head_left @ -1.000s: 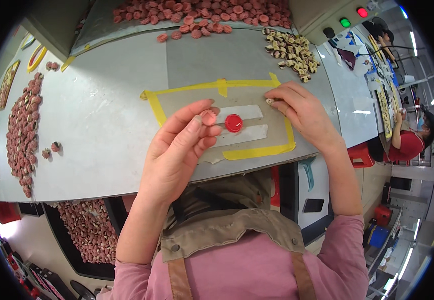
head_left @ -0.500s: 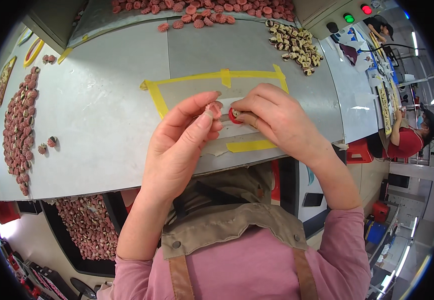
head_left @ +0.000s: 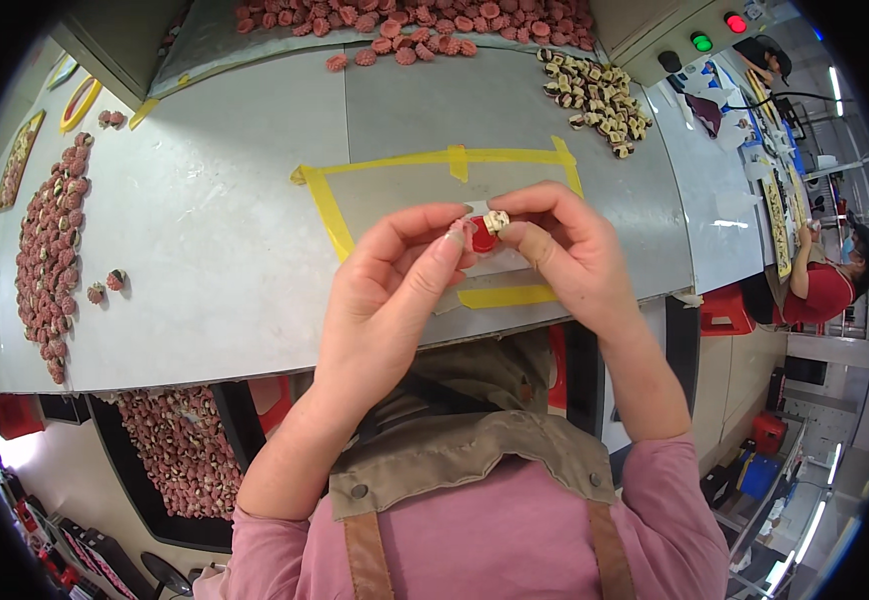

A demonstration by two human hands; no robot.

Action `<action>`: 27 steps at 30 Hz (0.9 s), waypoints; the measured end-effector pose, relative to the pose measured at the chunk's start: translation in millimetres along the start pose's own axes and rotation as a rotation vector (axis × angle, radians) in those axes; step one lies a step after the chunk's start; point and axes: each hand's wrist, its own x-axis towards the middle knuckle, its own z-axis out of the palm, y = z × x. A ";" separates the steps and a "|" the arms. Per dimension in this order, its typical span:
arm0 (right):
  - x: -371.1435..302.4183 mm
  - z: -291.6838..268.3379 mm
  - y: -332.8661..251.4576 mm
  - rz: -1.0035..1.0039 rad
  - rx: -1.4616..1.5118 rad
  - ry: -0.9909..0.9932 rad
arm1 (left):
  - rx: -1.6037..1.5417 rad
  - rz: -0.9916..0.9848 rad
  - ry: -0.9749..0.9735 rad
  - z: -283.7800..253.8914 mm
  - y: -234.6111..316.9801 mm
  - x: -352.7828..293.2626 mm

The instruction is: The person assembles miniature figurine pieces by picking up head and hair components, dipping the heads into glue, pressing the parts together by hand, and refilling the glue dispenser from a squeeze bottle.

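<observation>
My left hand [head_left: 380, 295] pinches a small pink, ribbed cup-shaped piece [head_left: 468, 231] between thumb and fingertips. Close beside it, my right hand [head_left: 577, 255] grips a small cream-and-dark piece [head_left: 497, 221] with thumb and forefinger. The two pieces nearly meet; whether they touch I cannot tell. Below them on the table lies a small round red dish [head_left: 483, 241], partly hidden by my fingers. Yellow tape strips [head_left: 395, 162] frame this work spot.
Loose pink cups [head_left: 525, 18] are heaped at the far edge. A pile of cream-and-dark pieces [head_left: 600, 98] lies far right. At left are many pink pieces with cream centres [head_left: 50, 265]; a black tray [head_left: 230, 500] below holds more. A co-worker in red [head_left: 820, 290] sits at right.
My right hand has come up from the red dish with the cream-and-dark piece. My left hand has moved right, bringing the pink cup close to it.
</observation>
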 end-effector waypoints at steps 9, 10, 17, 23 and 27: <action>-6.4 12.4 0.3 -0.334 -0.227 0.106 | 0.052 0.088 -0.010 10.4 -4.6 1.4; -7.9 13.1 1.2 -0.375 -0.308 0.142 | 0.055 0.086 -0.013 10.2 -6.4 1.5; -11.2 8.5 3.6 -0.470 -0.350 0.173 | 0.124 0.004 -0.105 9.0 1.0 1.3; -12.3 5.3 18.8 -0.499 -0.271 0.074 | 0.224 0.139 -0.074 20.5 -15.8 -0.6; -12.7 5.2 21.9 -0.546 -0.413 0.134 | 0.377 0.166 -0.040 25.0 -20.7 2.2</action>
